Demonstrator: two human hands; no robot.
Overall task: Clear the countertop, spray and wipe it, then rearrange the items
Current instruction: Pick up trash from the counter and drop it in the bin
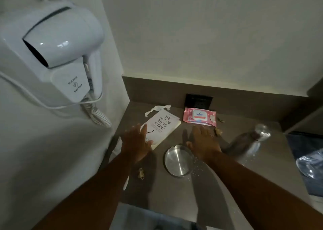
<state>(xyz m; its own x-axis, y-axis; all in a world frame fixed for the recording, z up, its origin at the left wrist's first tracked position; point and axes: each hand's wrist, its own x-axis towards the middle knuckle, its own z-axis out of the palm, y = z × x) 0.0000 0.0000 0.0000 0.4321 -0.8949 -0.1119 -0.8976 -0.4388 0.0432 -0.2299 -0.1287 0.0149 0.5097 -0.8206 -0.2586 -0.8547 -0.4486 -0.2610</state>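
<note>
Hair dryer [59,42] mounted on the left wall, its coiled cord [99,114] hanging down to the left edge of the tabletop [174,194]. Tabletop is grey, bounded by the left wall, a low backsplash at the rear with a dark socket [199,102] set in it, and a step up at the right. Left hand [136,142]: fingers straight and slightly spread, lying over the near left corner of a white book [162,127]; whether they press on the cover I cannot tell, image is motion-blurred there. Book lies flat and slanted, far corner toward the backsplash; a crumpled white wrapper [157,109] sits just behind it. A scrap of dry leaf [141,173] lies near the front, left of a round steel plate [178,160]. Right hand [204,142]: flat, palm down, fingers straight and held close together, wrist just beside the plate's far right rim. Pink wipes pack [200,118] lies beyond the right hand's fingertips, close under the socket. More leaf scraps [218,131] to the right of that hand. Steel bottle [248,142] at the right, apparently lying on its side, cap end pointing toward the back right. White crumbs [197,166] scattered between plate and bottle. Bare tabletop runs along the front edge below the plate.
</note>
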